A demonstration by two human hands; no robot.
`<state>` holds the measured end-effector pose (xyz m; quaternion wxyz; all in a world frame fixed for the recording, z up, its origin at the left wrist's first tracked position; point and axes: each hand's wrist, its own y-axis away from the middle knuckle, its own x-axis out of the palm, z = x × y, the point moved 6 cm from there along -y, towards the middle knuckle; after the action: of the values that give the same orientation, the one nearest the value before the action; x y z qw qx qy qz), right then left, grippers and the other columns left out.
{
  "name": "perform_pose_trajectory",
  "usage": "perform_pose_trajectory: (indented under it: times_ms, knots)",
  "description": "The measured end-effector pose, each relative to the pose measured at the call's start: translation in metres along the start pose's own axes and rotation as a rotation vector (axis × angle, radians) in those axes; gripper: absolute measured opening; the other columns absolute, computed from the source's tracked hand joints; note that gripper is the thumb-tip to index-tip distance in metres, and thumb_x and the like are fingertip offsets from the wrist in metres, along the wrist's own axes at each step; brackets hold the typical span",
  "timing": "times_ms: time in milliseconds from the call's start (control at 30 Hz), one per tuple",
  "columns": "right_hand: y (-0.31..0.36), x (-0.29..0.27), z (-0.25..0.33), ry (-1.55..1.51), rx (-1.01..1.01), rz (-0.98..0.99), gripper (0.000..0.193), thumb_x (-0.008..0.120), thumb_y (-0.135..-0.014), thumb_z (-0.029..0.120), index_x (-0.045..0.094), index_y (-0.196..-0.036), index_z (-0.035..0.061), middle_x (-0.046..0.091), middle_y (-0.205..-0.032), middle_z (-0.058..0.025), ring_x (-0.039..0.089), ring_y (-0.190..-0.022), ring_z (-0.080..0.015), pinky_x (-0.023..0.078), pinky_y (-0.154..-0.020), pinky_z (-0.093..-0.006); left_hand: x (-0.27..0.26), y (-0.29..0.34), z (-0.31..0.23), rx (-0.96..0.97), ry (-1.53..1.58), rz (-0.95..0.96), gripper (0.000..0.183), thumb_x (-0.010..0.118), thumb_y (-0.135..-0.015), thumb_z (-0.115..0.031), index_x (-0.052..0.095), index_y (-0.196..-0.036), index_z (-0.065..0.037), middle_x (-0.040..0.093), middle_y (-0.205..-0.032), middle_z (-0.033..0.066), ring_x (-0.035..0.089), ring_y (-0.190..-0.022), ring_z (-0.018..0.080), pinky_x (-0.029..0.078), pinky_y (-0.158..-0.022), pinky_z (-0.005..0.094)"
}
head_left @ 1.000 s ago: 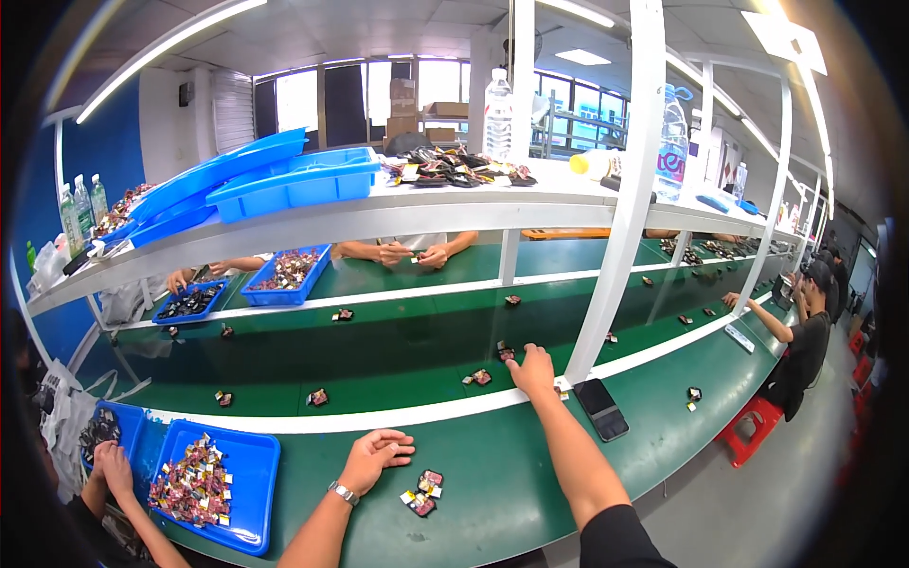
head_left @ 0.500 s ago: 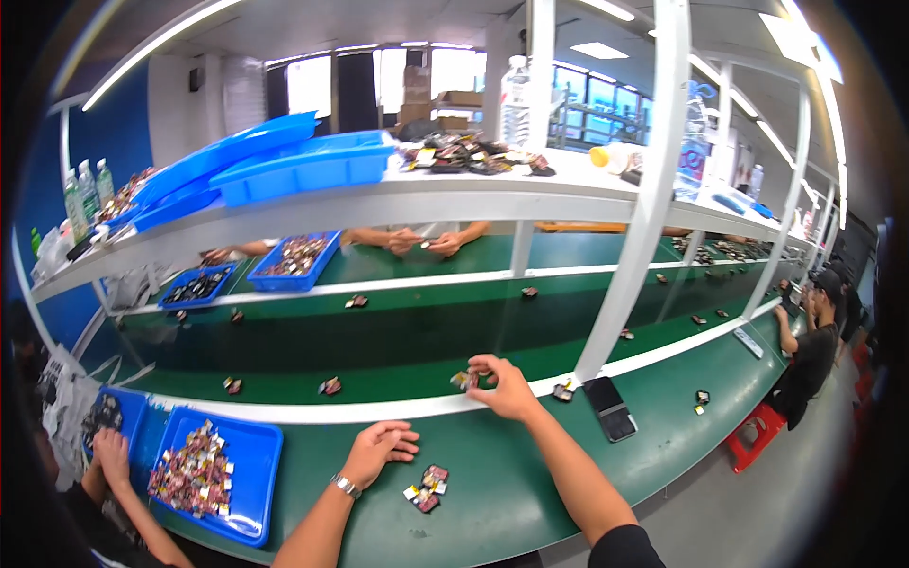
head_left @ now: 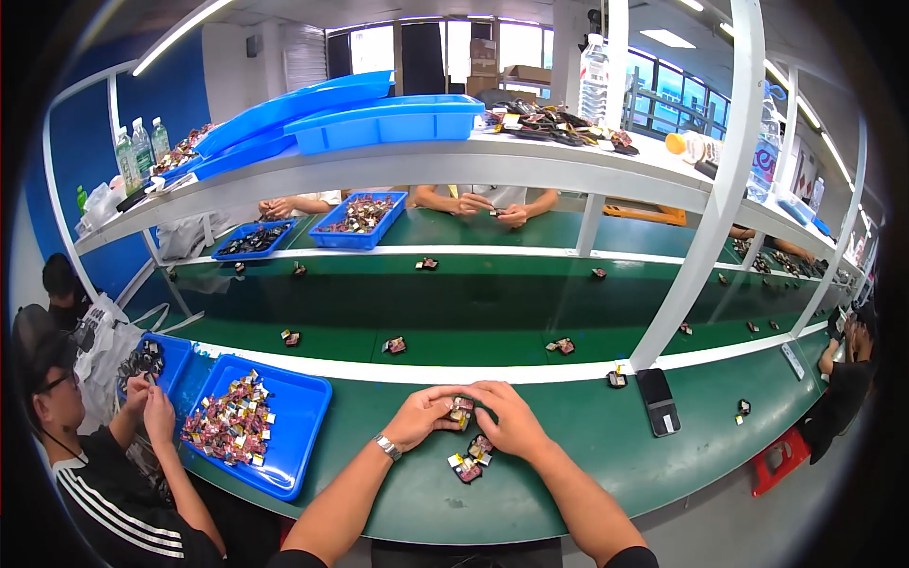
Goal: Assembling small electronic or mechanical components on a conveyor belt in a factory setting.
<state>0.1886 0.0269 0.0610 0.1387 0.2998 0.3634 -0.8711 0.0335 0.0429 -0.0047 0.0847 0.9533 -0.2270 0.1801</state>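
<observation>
Small flat part [head_left: 461, 413], dark edge, pinkish-red face, pale tab; held up by fingers of left hand [head_left: 425, 417], right hand [head_left: 511, 422] curved close around; partly hidden by fingers. Two like parts on green tabletop [head_left: 417, 502], about midway between far and near edges: upper part [head_left: 480, 449], lower part [head_left: 464, 469]. Both pinkish-red with black rims, white-and-yellow tabs; lying flat, seemingly touching, turned at different angles. Finer detail too small to tell.

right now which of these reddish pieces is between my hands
The piece framed between your left hand and right hand; the other two pieces close by lie nearer you on the green bench.
</observation>
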Motion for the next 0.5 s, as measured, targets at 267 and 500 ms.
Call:
perform_pose_trajectory:
  times_ms: [267, 500]
  knots:
    - [-0.001, 0.01, 0.007, 0.221, -0.006, -0.071, 0.026, 0.072, -0.078, 0.014, 0.068, -0.104, 0.012, 0.061, -0.109, -0.0034, 0.061, -0.097, -0.0223, 0.054, -0.077, -0.0357, -0.007, -0.002, 0.007, 0.054, -0.014, -0.129, 0.029, 0.049, -0.098, -0.004, 0.05, -0.127, 0.0, 0.06, -0.12, 0.0103, 0.062, -0.107, 0.0192, 0.055, -0.093, 0.0348]
    - [-0.005, 0.009, -0.002, 0.222, -0.019, 0.012, 0.016, 0.074, -0.073, 0.006, 0.066, -0.086, 0.0094, 0.059, -0.116, -0.0062, 0.059, -0.102, -0.027, 0.053, -0.08, -0.0358, -0.001, -0.004, 0.005, 0.054, -0.023, -0.132, 0.028, 0.048, -0.098, -0.002, 0.049, -0.125, 0.0, 0.061, -0.117, 0.0101, 0.062, -0.107, 0.0187, 0.055, -0.093, 0.0341]
